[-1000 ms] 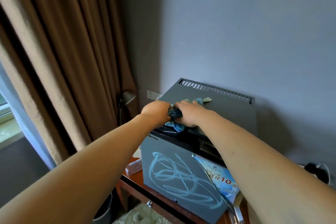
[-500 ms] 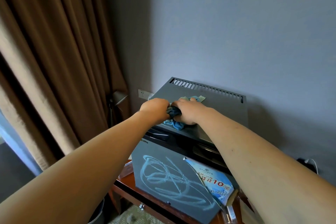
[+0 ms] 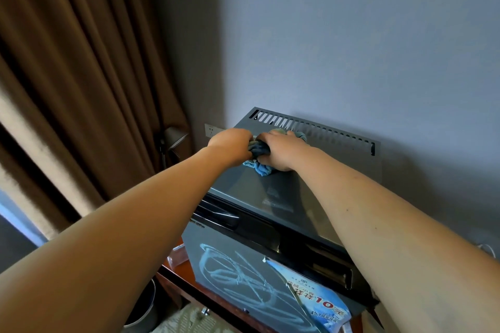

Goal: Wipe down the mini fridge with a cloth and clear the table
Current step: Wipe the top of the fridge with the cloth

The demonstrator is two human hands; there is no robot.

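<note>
Both hands on the fridge (image 3: 284, 197) top, far-left part by the vents. Left hand (image 3: 232, 145) and right hand (image 3: 278, 153) each have a curled grip on the bunched cloth (image 3: 258, 159), which sits squashed between them. Fridge stands on the wooden surface (image 3: 186, 273).

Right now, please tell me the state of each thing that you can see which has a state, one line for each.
left hand: grips the cloth
right hand: grips the cloth, pressing it down
cloth: bunched, lying on the fridge top
mini fridge: door closed, white smears on its front
label: on the door, corner peeling
curtain: drawn, hanging in folds
</note>
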